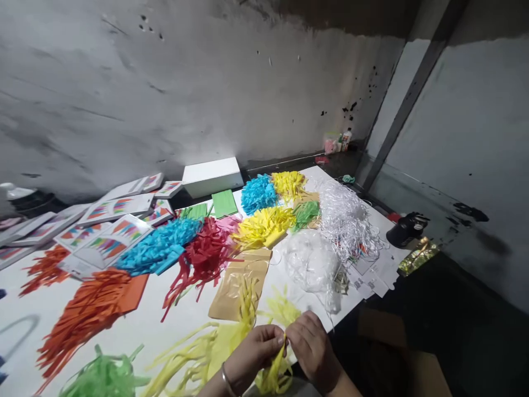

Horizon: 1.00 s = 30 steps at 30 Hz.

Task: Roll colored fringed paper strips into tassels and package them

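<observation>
At the table's front edge my left hand (264,346) and my right hand (308,344) meet, fingers pinched together on a yellow paper tassel (276,375). The tassel's strips fan out above and hang below the fingers; its middle is narrow where the hands grip it. Left of the hands lies yellow fringed tissue paper (219,347), partly covered by my left wrist, which wears a metal bangle. Just beyond the hands is a brown paper envelope (229,284) with a clear plastic piece on it.
Orange (95,309), blue (161,242) and red fringed paper (209,248) spread leftward, with green strips (107,375) in front. White string (347,215) and a clear plastic bag (312,262) lie to the right. Printed boxes (111,242) and a white box (212,175) stand behind.
</observation>
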Each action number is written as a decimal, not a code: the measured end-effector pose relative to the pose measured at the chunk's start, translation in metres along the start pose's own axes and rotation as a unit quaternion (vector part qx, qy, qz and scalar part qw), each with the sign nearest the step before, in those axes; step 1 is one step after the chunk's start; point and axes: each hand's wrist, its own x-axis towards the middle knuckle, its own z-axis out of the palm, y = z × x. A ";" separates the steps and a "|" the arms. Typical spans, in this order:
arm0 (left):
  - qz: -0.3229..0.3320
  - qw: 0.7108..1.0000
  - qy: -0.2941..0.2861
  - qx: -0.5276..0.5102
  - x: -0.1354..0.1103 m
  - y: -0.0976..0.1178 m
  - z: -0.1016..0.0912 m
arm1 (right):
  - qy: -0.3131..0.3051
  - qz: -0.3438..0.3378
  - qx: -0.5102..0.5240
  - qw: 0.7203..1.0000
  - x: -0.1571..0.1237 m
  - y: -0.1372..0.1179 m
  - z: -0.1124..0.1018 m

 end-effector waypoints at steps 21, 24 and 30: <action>-0.052 0.985 0.019 -0.162 0.042 0.000 0.049 | -0.006 0.015 0.129 0.991 -0.004 0.063 -0.043; -0.016 0.993 0.075 -0.092 0.044 0.002 0.050 | 0.041 0.145 0.194 0.969 -0.009 0.054 -0.032; 0.048 0.979 0.195 0.031 0.049 0.006 0.061 | 0.066 0.345 0.339 0.873 -0.010 0.043 -0.019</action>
